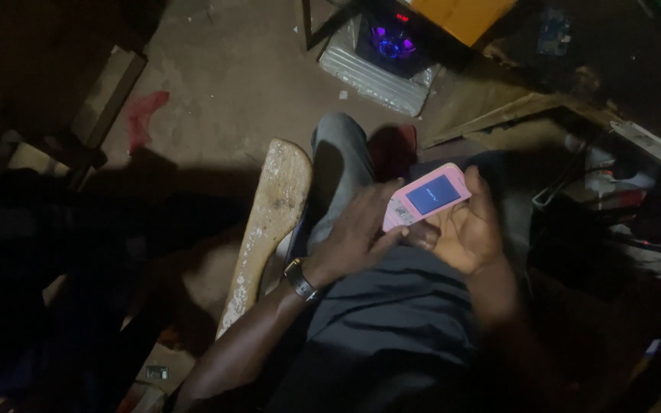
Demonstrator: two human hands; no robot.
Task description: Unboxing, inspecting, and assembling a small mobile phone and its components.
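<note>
The right hand (472, 229) cups the pink phone (426, 197), fingers curled around it. The left hand (357, 233) pinches its bottom end; pressing its keys needs a steady grip.

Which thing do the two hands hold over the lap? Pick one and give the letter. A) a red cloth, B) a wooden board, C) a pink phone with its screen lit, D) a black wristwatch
C: the pink phone lies in the palm of the right hand with its screen glowing blue, while the left hand touches its lower end; the wooden board rests apart, beside the leg.
</note>
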